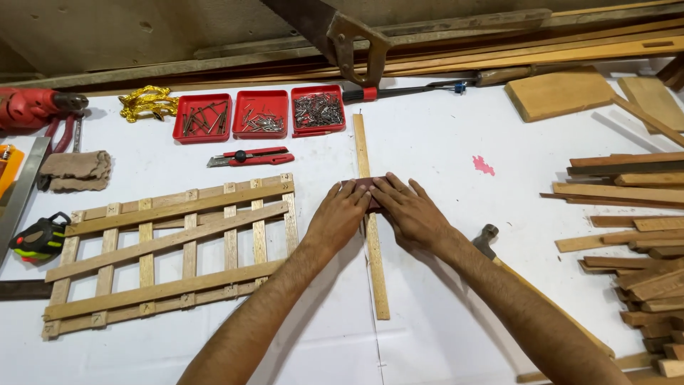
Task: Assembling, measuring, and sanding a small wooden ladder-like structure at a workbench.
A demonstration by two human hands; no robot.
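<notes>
Dark reddish sandpaper [365,187] sits folded over the thin wooden strip [372,242] at frame centre, pinned beneath the fingertips of the left hand [339,214] and right hand [409,211], fingers pressed flat and together.

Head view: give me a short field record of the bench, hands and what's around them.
surface: white table
left hand: pressing a dark reddish pad onto a thin wood strip
right hand: on the same pad, beside the left
strip: lies lengthwise away from the person, flat on the table
left of strip: wooden lattice, red utility knife
far edge: three red trays of nails and screws, handsaw
right: hammer, pile of wood offcuts
</notes>
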